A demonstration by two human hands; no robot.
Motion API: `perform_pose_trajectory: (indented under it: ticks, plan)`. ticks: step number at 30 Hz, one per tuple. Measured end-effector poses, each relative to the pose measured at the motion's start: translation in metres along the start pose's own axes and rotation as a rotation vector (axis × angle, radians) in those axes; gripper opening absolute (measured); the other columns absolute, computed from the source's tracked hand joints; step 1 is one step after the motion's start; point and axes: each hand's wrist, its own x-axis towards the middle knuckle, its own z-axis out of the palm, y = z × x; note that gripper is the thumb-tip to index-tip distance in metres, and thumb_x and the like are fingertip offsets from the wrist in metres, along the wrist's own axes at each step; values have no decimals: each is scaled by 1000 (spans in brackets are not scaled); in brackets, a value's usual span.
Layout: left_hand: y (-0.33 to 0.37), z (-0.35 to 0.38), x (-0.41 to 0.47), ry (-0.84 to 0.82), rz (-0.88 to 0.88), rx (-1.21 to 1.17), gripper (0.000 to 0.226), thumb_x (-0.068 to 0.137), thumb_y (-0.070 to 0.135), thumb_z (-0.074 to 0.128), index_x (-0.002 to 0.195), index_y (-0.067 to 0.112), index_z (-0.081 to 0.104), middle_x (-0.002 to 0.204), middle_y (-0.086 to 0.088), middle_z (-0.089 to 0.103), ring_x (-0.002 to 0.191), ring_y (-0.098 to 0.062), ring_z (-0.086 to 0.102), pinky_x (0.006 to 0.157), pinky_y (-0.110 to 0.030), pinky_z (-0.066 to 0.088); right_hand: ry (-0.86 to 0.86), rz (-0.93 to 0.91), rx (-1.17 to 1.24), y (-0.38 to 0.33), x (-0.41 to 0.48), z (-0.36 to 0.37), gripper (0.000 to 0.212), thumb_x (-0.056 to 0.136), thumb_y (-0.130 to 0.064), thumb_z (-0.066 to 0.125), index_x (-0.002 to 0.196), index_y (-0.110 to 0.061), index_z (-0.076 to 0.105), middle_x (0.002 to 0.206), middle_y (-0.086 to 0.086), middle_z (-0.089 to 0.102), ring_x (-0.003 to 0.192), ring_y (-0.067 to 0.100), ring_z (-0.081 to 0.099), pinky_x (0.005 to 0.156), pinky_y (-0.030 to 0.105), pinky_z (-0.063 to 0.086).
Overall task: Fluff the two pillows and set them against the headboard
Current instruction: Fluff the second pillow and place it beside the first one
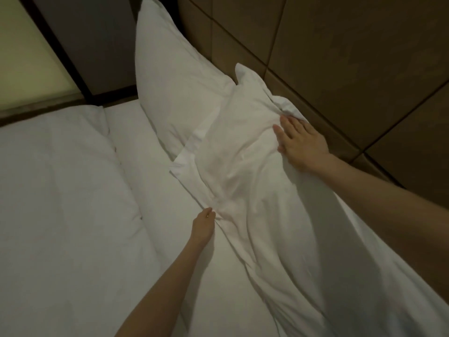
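The near pillow [243, 147] lies rumpled along the brown padded headboard [340, 57], its far corner overlapping the far pillow [175, 76], which leans upright against the same headboard. The right hand [301, 144] rests flat on the near pillow's upper edge, fingers spread. The left hand [202, 227] pinches a fold of its lower edge. A white duvet [60, 190] lies beside them on the bed.

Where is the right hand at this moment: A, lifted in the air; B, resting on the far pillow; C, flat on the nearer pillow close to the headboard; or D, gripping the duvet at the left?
C: the right hand lies open, palm down, on the nearer pillow beside the brown headboard, while the far pillow is untouched.
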Motion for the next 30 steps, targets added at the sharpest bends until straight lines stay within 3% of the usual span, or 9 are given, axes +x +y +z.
perform_pose_trajectory:
  ticks: [3,6,8,14,17,21,23,26,30]
  plan:
    - [7,5,-35,-67,26,0,43,98,18,42,140,6,48,148,-12,47,137,-24,42,111,-27,29,49,18,7,-16,-25,-10,56,96,-14,26,151,-5,14,161,17,7,148,31,10,119,43,9]
    - [12,17,-70,-178,50,37,44,97,16,43,140,7,48,148,-11,47,137,-23,42,110,-25,30,69,-112,21,-31,-61,-5,61,90,-3,26,150,-5,16,162,15,6,149,31,8,120,43,8]
    - [18,21,-85,-232,67,60,46,97,17,42,143,8,44,152,-9,42,140,-22,39,113,-28,28,14,-148,64,-36,-88,3,61,92,-4,30,151,-7,16,163,12,4,150,28,6,120,40,5]
    - [43,53,-116,-430,155,121,59,97,13,42,152,7,22,160,-9,24,147,-24,26,120,-33,21,-79,-91,-28,-4,-171,33,60,100,-38,24,154,-19,5,163,7,-5,150,27,-2,119,41,-4]
    - [53,86,-142,-532,261,90,66,95,5,47,152,5,15,160,-9,21,147,-21,23,121,-34,19,-53,-13,-49,7,-187,27,59,101,-37,23,153,-16,5,163,10,-2,150,27,0,119,41,-4]
    - [48,125,-180,-633,248,52,84,93,15,53,154,11,-5,163,-3,7,149,-20,14,123,-38,17,14,88,-51,4,-201,18,54,100,-19,23,151,-3,13,161,17,6,149,31,4,119,45,-1]
    - [40,131,-190,-693,265,83,84,92,10,53,154,13,-4,163,-1,8,150,-19,14,123,-38,18,86,15,-22,-1,-207,19,56,97,-13,28,150,-4,17,161,16,9,149,32,7,119,45,0]
    - [25,122,-197,-783,299,227,76,93,10,49,155,19,5,162,4,14,147,-13,21,117,-20,18,-42,-214,-39,-9,-227,31,60,97,-23,32,153,-15,11,163,7,-1,150,28,-3,119,43,-6]
    - [20,100,-189,-740,309,390,60,96,15,44,153,16,23,161,-3,22,147,-17,25,119,-25,19,-189,-153,-177,5,-253,43,65,99,-42,25,153,-21,-5,160,1,-18,148,26,-14,117,46,-11]
